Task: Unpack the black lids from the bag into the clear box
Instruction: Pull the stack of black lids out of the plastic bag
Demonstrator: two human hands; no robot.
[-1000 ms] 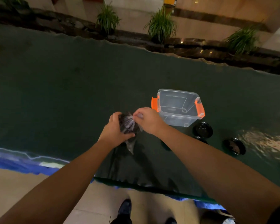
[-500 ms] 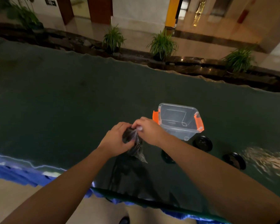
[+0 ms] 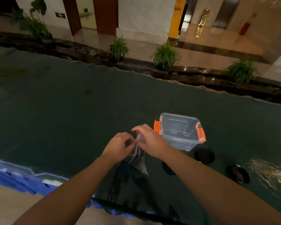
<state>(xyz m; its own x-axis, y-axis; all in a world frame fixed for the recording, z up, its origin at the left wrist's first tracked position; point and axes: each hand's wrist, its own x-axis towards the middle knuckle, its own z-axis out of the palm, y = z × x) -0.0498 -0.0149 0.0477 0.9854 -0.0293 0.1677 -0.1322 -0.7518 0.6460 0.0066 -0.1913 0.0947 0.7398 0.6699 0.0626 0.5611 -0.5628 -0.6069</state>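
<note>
A clear plastic bag (image 3: 137,157) with dark lids inside hangs above the table's near edge. My left hand (image 3: 118,146) and my right hand (image 3: 150,141) both pinch its twisted top, close together. The clear box (image 3: 180,132) with orange latches stands open just right of my right hand, and I see nothing inside it. Three black lids lie on the table: one (image 3: 204,155) in front of the box, one (image 3: 168,168) partly hidden by my right forearm, one (image 3: 238,174) further right.
The table is covered by a dark green cloth (image 3: 71,111) with blue fabric (image 3: 15,177) at its near left edge. Potted plants (image 3: 166,56) line a dark ledge behind the far edge. A bright glare patch (image 3: 269,172) lies at the right.
The bag has turned and now hangs lower between my hands, which have shifted their grip at its top. The camera has tilted up, showing more of the room behind.
</note>
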